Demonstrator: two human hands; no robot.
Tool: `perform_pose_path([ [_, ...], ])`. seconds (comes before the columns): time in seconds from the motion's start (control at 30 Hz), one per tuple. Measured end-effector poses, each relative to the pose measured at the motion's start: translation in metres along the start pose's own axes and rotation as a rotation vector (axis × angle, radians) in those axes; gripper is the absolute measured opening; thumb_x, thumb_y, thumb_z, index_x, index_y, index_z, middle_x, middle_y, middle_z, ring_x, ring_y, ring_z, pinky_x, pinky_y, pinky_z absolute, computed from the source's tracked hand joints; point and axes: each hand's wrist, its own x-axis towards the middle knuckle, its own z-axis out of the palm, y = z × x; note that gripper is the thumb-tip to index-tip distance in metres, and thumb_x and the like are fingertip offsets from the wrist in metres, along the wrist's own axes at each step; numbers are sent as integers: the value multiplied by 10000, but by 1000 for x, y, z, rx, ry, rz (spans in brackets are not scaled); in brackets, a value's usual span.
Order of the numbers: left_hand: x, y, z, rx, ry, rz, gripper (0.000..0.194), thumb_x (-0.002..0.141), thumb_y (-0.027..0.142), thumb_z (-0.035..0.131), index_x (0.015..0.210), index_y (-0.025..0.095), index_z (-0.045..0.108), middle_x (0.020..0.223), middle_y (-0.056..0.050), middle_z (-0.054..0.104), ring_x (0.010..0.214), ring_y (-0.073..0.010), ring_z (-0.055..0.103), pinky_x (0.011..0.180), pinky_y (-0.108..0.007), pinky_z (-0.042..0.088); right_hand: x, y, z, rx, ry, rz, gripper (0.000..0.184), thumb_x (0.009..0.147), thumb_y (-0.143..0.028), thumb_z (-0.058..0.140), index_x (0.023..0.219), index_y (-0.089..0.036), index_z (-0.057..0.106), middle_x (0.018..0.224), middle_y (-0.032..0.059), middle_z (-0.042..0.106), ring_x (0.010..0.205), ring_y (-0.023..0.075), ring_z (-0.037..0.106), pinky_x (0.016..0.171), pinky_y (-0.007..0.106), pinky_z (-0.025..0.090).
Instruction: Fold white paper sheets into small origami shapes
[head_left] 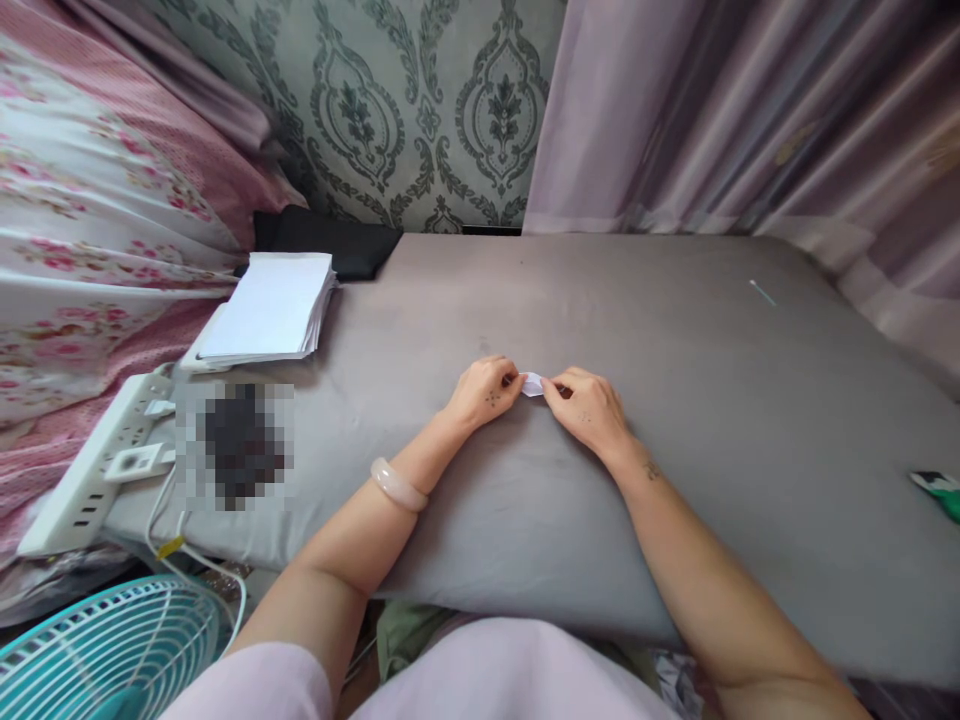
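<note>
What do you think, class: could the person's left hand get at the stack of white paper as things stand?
Probably yes: the left hand is nearer the stack than the right hand, with nothing visible standing between. But its grip is on the small white piece, which it would likely release first.

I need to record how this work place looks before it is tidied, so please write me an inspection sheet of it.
Surface: grey-covered table, lightly creased.
Item in work: small white paper, between the hands.
Clutter: paper stack with uneven edges; black flat item behind it; thin stick at far right; green object at right edge; pixelated patch, contents cannot be told.
Hands: left and right both pinch the paper.
Cables: white cables hang near the fan; power strip at left.
Surroundings: fan, patterned wall, curtains.
</note>
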Motion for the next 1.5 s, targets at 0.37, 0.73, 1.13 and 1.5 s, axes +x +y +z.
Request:
perform_pose_path([
  [0.37,-14,16,5,132,1,-91,209,822,174,470,941,197,640,941,-73,635,879,-203,605,678,-275,446,-5,-8,1,-46,-112,62,305,849,-273,494,1070,-312,700,972,24,676,840,186,619,625,283,363],
  [0.73,-9,3,13,-81,224,-78,223,788,86,467,847,169,665,849,-61,662,777,-156,593,758,-274,463,-7,-14,8,60,-6,22,287,851,-235,502,1046,-227,713,937,50,682,768,170,625,700,291,447],
  [1.13,4,-2,3,-1054,341,-355,268,721,179,611,986,144,623,937,-67,664,780,-127,611,691,-231,476,-15,-19,19,-4,198,-349,293,937,-226,445,1140,-218,657,986,60,668,845,152,628,713,241,445],
  [1.5,-1,4,-2,-1228,228,-448,307,671,391,723,794,120,646,718,-26,632,636,-112,578,598,-236,484,-22,-25,18,-66,153,-316,321,963,-305,405,1117,-231,677,1032,63,680,843,147,629,745,248,428],
])
